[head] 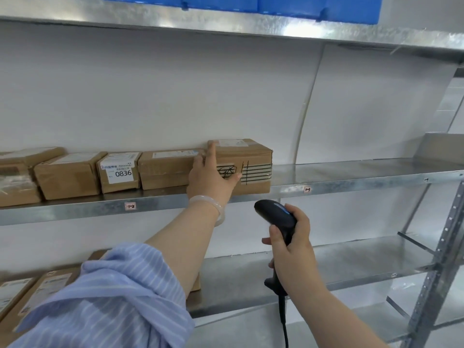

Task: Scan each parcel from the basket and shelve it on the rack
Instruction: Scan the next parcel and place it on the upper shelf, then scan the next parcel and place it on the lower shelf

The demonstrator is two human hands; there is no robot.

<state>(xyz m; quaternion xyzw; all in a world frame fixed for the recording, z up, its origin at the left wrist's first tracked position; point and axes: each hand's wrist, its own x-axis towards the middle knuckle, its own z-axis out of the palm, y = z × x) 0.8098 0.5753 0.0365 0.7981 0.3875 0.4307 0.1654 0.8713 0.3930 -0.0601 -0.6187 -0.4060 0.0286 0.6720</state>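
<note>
Parcel sits at right end of the carton row on the rack's middle shelf, just beside its left neighbour. Left hand lies flat on the parcel's near face, fingers straight, thumb spread out to the right; pale bangle on wrist. Right hand near, below shelf edge, fingers curled round grip of black scanner, cord hanging down. Carton marked 0836 further left. Blue bin on top shelf

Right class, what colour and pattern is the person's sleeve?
The sleeve is light blue with thin white stripes; head view.
</note>
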